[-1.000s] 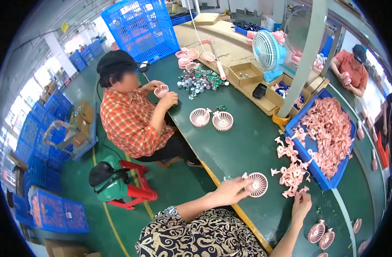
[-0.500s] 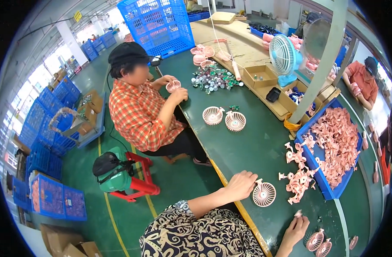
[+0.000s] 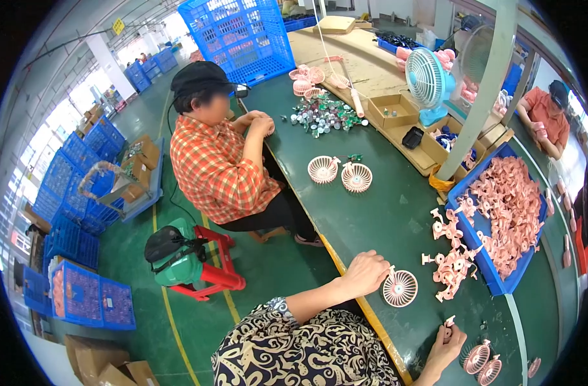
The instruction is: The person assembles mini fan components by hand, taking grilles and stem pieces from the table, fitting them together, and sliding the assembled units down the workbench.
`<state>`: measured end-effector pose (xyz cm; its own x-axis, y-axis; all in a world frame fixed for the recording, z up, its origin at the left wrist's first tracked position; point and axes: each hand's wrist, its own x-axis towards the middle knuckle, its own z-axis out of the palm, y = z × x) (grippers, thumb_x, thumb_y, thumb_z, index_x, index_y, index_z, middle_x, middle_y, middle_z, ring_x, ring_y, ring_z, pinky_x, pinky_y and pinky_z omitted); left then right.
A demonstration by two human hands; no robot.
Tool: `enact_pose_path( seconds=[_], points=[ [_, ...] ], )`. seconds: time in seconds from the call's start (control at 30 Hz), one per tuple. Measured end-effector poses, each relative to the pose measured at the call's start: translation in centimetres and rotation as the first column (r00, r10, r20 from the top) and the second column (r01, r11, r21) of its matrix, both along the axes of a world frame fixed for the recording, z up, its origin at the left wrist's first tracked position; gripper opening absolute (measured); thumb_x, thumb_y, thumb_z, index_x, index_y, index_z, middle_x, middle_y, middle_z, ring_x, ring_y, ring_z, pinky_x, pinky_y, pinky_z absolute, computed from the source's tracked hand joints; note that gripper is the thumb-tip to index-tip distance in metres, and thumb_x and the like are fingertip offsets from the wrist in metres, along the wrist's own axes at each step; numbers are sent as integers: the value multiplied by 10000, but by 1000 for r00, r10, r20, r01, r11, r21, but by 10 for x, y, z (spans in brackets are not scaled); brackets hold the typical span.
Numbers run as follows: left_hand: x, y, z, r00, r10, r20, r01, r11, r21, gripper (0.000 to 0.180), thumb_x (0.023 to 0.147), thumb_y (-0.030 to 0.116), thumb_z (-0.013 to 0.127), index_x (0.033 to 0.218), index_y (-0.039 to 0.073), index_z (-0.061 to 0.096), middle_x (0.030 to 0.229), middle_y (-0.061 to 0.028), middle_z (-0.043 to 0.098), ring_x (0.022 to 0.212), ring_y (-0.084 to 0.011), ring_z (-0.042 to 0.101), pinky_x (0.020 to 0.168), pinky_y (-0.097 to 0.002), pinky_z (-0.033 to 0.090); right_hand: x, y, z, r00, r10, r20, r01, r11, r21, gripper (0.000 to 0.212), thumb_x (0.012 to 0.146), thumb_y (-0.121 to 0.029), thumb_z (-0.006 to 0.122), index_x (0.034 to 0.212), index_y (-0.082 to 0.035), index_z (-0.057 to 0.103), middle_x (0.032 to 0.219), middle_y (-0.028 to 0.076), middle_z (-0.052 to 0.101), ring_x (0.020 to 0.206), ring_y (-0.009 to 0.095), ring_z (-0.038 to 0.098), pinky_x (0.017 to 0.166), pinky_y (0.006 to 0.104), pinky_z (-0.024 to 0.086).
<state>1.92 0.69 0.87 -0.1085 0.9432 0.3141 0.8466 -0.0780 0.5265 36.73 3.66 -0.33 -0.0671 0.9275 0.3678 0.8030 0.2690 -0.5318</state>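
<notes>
Pink fan grille (image 3: 400, 289) lies on the green workbench (image 3: 397, 215) beside our left hand (image 3: 366, 273), whose grip we cannot tell, while our right hand (image 3: 445, 347) pinches a pink bracket (image 3: 449, 321), seemingly a part-handling step whose next move calls for steady hold.

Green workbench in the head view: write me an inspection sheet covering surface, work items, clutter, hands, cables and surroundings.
Surface: green tabletop with a yellow edge, partly covered by parts.
Work items: round pink slatted plastic cage near the left hand; small pink plastic part in the right hand.
Clutter: loose pink plastic pieces beside a blue plastic tray heaped with more; grey-and-green heap farther off.
Hands: left fingers curled by the cage's stub, contact unclear; right fingers closed on the small part.
Cables: thin white cord slanting down beyond the heap.
Surroundings: seated co-worker in orange checked shirt; light-blue fan; red stool.
</notes>
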Motion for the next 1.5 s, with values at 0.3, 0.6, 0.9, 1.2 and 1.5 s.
enact_pose_path(
  seconds=[0.3, 0.6, 0.9, 1.2, 1.5],
  points=[
    [-3, 3, 5, 989, -130, -74, 134, 989, 56, 127, 858, 133, 646, 754, 87, 589, 735, -117, 638, 754, -358, 646, 712, -481, 521, 13, -2, 20, 992, -79, 100, 103, 959, -264, 255, 883, -109, 763, 1107, -3, 708, 953, 205, 643, 875, 403, 631, 753, 478, 514],
    [14, 5, 10, 973, -184, 138, 188, 982, -14, 84, 923, 130, 722, 921, 49, 747, 811, -123, 727, 758, -343, 671, 703, -444, 535, -97, -11, 42, 972, 157, -175, -162, 987, -10, 290, 781, -84, 865, 1039, -57, 736, 965, 78, 702, 608, 179, 643, 540, 308, 531],
    [18, -5, 9, 971, -135, 196, 163, 977, -136, 91, 945, 127, 696, 931, 49, 740, 803, -137, 711, 744, -334, 672, 690, -435, 527, -124, -18, 27, 951, 308, -20, -308, 951, -10, 284, 809, -127, 838, 1049, -72, 696, 952, 81, 649, 768, 274, 705, 621, 389, 570],
    [13, 2, 15, 953, -156, 260, 203, 965, -166, 104, 969, 138, 684, 949, 42, 718, 738, -140, 657, 711, -326, 657, 663, -429, 507, -134, -15, 28, 928, 338, 156, -322, 939, -119, 218, 824, -144, 806, 983, -63, 682, 921, 87, 583, 800, 264, 675, 632, 384, 562],
    [23, 7, 24, 977, -134, 168, 182, 931, -316, 247, 959, 245, 737, 1048, 21, 682, 750, -126, 678, 694, -317, 659, 672, -431, 517, -135, -12, 31, 873, 373, 314, -330, 926, -183, 129, 763, -103, 705, 835, -35, 622, 881, 96, 562, 785, 226, 682, 609, 336, 580]
  ],
)
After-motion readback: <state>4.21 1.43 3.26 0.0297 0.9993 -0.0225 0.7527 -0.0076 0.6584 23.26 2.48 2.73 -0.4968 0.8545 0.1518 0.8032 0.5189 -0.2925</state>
